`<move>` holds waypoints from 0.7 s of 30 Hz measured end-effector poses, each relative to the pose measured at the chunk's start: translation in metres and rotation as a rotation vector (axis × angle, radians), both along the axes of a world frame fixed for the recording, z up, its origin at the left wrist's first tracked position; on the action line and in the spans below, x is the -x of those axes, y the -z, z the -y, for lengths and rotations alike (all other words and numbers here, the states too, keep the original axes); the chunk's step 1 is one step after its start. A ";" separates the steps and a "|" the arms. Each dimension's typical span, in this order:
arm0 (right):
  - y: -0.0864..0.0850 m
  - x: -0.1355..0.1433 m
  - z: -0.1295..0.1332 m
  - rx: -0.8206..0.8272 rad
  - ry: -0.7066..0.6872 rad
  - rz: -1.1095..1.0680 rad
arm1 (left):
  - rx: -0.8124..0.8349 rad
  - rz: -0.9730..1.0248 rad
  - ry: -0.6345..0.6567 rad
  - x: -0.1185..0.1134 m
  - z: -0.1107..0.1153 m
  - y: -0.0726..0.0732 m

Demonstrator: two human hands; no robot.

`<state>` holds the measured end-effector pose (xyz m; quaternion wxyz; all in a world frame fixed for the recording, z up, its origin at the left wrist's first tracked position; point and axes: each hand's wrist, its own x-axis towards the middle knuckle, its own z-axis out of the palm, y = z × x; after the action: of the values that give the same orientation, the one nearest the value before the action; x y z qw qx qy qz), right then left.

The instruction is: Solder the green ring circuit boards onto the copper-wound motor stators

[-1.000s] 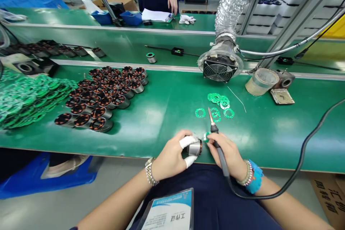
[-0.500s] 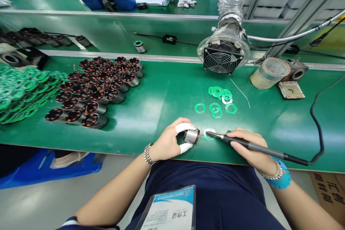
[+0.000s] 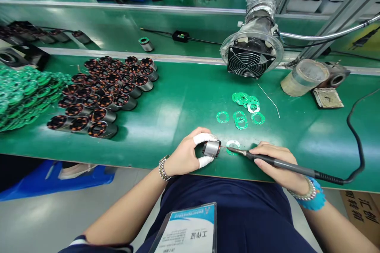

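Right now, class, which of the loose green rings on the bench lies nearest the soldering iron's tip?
The ring by the iron tip, beside the stator in the left hand. The other rings lie farther back, towards the fan.

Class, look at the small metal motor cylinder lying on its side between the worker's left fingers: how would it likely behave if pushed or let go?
The motor cylinder lies on its round side on the smooth green bench, so it would probably roll. Its metal shell and copper windings suggest it is heavy for its size and stiff. The left hand pinches it with taped fingertips, perhaps because bare metal slips.
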<state>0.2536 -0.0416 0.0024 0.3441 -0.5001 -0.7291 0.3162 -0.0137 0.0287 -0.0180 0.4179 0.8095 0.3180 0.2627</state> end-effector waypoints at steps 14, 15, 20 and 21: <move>-0.002 -0.002 0.000 -0.024 0.041 0.008 | -0.021 -0.010 -0.006 -0.001 0.000 0.000; -0.002 -0.002 0.001 -0.029 0.048 0.007 | -0.022 -0.010 -0.006 -0.001 0.000 0.000; -0.001 -0.001 0.000 -0.052 0.083 -0.010 | -0.026 -0.003 -0.003 -0.002 0.000 -0.001; -0.001 -0.001 0.000 -0.058 0.095 -0.013 | -0.026 -0.004 -0.003 -0.002 0.000 -0.001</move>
<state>0.2546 -0.0420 0.0038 0.3779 -0.5220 -0.7111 0.2813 -0.0114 0.0290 -0.0171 0.4065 0.8148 0.3165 0.2659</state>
